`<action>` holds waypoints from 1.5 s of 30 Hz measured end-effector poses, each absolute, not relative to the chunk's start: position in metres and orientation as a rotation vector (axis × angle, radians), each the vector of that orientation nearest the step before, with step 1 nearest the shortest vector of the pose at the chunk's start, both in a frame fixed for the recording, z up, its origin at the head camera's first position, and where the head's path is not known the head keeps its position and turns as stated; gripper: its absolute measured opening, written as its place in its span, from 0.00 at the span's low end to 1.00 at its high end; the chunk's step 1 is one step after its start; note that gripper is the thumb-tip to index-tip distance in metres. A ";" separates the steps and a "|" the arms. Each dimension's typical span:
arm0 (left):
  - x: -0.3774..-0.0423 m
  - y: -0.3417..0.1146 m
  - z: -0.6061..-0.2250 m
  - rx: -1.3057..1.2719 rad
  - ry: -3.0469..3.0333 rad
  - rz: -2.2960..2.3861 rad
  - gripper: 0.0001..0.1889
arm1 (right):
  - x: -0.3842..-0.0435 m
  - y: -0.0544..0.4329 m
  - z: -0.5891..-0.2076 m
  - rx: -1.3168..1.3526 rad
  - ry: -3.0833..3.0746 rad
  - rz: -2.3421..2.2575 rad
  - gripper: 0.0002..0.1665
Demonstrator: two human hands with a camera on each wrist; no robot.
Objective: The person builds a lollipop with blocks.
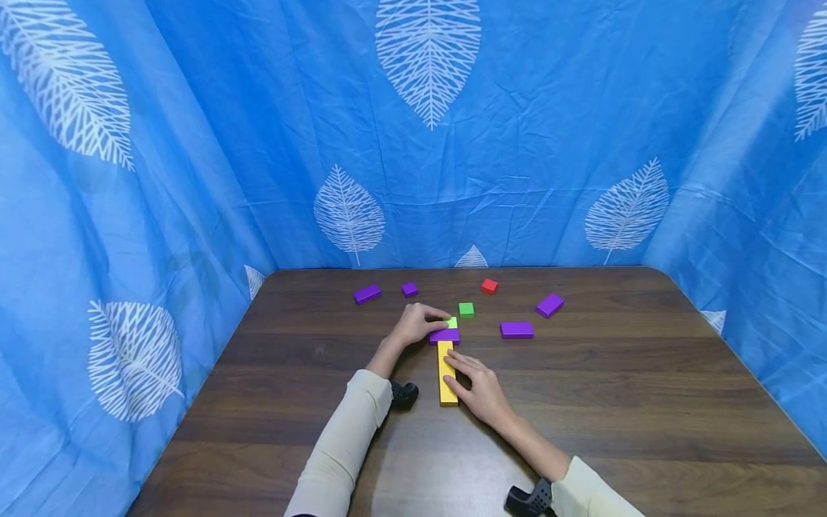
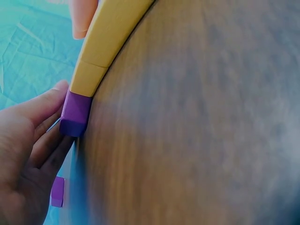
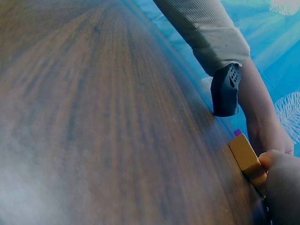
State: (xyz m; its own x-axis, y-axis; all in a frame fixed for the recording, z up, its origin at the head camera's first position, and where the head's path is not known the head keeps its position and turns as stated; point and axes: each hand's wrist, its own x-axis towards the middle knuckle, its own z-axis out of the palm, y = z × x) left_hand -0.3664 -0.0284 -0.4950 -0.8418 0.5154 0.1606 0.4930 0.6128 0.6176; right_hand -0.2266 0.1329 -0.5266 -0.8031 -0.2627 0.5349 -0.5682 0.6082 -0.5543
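My left hand [image 1: 418, 324] pinches a lime-green block [image 1: 453, 323] between thumb and fingers, at the far side of a purple block [image 1: 444, 337]. In the left wrist view, the left hand [image 2: 28, 145] is beside that purple block [image 2: 75, 112], and the lime block is hidden. A yellow bar [image 1: 447, 391] runs from the purple block toward me; a seam across the yellow surface [image 2: 93, 61] shows in the left wrist view. My right hand [image 1: 481, 388] rests its fingertips and thumb on the yellow bar, fingers extended.
Behind the hands lie a green block [image 1: 466, 310], a red block [image 1: 489, 286] and a small purple block [image 1: 410, 289]. Longer purple blocks lie at left [image 1: 367, 294] and right [image 1: 517, 330], another [image 1: 550, 306] farther right. A blue leaf-print curtain [image 1: 484, 194] surrounds the wooden table [image 1: 614, 402].
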 end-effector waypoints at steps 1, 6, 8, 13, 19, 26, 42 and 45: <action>-0.367 -0.028 -0.495 0.874 2.791 1.057 0.11 | -0.227 0.133 -0.527 0.663 -2.436 1.041 0.21; -0.367 -0.027 -0.496 0.864 2.782 1.077 0.11 | -0.227 0.134 -0.526 0.653 -2.444 1.039 0.21; -0.367 -0.026 -0.496 0.858 2.778 1.083 0.11 | -0.227 0.134 -0.526 0.648 -2.450 1.040 0.21; -0.368 -0.028 -0.497 0.875 2.784 1.121 0.12 | -0.227 0.134 -0.527 0.651 -2.448 1.037 0.21; -0.376 -0.040 -0.496 0.803 2.918 1.433 0.13 | -0.227 0.132 -0.528 0.669 -2.422 1.017 0.22; -0.398 -0.060 -0.492 0.533 3.129 1.589 0.17 | -0.227 0.132 -0.528 0.676 -2.404 1.018 0.22; -0.413 -0.067 -0.499 0.392 3.080 1.290 0.19 | -0.226 0.133 -0.529 0.647 -2.437 1.024 0.22; -0.414 -0.067 -0.503 0.400 3.102 1.258 0.19 | -0.227 0.133 -0.529 0.639 -2.443 1.026 0.22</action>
